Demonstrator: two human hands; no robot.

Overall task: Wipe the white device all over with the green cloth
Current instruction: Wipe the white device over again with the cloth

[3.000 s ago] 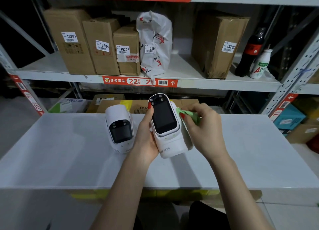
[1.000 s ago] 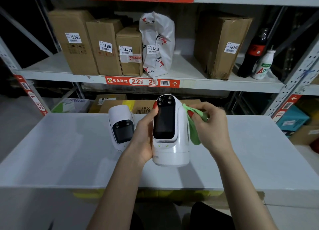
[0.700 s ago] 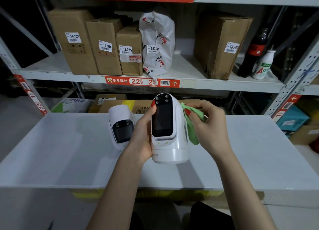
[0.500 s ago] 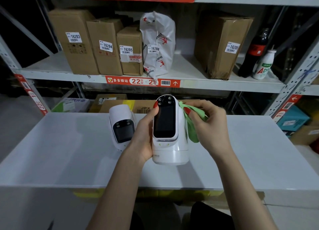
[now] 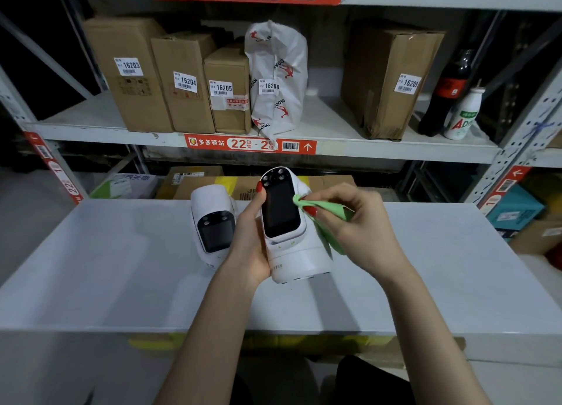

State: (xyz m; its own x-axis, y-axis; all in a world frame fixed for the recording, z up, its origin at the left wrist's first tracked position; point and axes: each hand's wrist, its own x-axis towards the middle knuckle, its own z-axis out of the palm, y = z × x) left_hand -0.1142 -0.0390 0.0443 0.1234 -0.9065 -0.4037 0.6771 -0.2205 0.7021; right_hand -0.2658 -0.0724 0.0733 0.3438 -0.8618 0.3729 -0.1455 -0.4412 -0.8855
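I've tipped the white device (image 5: 292,234) slightly toward eleven o'clock, and my right hand (image 5: 359,225) has brought the green cloth (image 5: 328,213) round onto its screen's three o'clock edge.

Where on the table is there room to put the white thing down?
Bare table right of the right hand, and left of the second device. Crowded in the middle, around the held white device.
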